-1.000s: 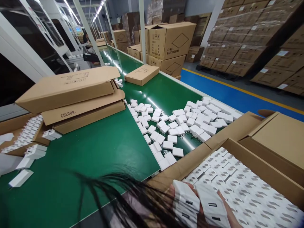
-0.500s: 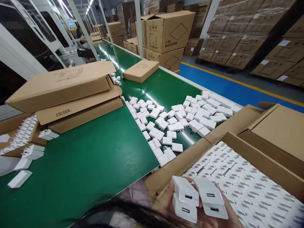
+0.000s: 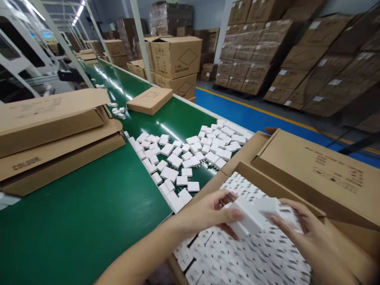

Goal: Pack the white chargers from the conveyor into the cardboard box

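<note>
My left hand (image 3: 215, 215) is closed on white USB chargers (image 3: 247, 217), thumb on top and fingers beneath. On the right, my right hand (image 3: 308, 227) grips more white USB chargers (image 3: 277, 209), one showing its USB slot. The two held groups are close together and blurred; I cannot tell whether they touch. Both hands are over an open cardboard box (image 3: 237, 168) packed with rows of white chargers (image 3: 243, 253), with small grey prongs showing. Beyond the left hand, many loose white chargers (image 3: 178, 158) lie scattered on the green conveyor belt (image 3: 190, 118).
A green tabletop (image 3: 89, 221) lies to the left, with stacked flat cartons (image 3: 59, 134) on it. Another flat carton (image 3: 151, 99) sits on the belt. The open box's printed lid (image 3: 323, 170) stretches right. Taller cartons (image 3: 176, 59) and wrapped pallets (image 3: 246, 55) stand behind.
My hands have moved up and forward over the packed box, and the chargers have been turned from slots facing me to lying sideways. The view has swung right.
</note>
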The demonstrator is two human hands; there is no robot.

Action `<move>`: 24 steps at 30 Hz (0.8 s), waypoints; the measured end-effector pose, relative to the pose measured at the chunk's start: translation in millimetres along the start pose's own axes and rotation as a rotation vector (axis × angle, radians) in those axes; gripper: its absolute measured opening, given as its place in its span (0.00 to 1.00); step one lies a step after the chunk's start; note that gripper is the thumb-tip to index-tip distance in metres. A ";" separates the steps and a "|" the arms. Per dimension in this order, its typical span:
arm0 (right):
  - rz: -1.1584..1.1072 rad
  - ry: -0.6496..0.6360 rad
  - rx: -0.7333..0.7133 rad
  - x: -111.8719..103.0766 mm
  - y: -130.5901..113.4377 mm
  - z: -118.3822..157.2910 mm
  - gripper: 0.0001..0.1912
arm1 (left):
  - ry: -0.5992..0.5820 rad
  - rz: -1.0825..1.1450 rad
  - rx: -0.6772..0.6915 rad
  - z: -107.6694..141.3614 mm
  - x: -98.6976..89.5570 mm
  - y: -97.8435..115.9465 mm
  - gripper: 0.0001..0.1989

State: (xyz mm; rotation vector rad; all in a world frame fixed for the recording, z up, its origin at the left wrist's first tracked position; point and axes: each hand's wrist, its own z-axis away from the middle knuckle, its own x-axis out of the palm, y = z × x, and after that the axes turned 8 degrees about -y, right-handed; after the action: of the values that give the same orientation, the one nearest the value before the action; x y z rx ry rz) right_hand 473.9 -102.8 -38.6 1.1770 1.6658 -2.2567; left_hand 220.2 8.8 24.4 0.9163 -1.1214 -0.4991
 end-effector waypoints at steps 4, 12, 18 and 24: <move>0.447 0.131 -0.219 -42.4 53.2 -28.0 0.27 | -0.013 -0.857 -0.001 -86.9 11.9 14.7 0.22; 0.457 0.194 -0.223 -49.8 100.9 -31.7 0.25 | -0.260 -1.724 0.043 -191.5 37.4 -35.1 0.21; 0.137 0.226 -0.165 -47.9 84.2 -17.2 0.24 | -0.247 -1.692 -0.088 -198.3 38.4 -53.4 0.25; -1.104 0.071 0.180 -22.8 36.1 20.3 0.24 | -0.144 -1.647 -0.082 -195.3 43.1 -55.8 0.23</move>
State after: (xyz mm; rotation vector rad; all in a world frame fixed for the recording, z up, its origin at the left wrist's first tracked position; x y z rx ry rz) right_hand 497.2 -142.4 -50.0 0.3015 2.6048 -2.9656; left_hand 421.5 17.7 -25.9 1.6195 -0.2046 -1.9224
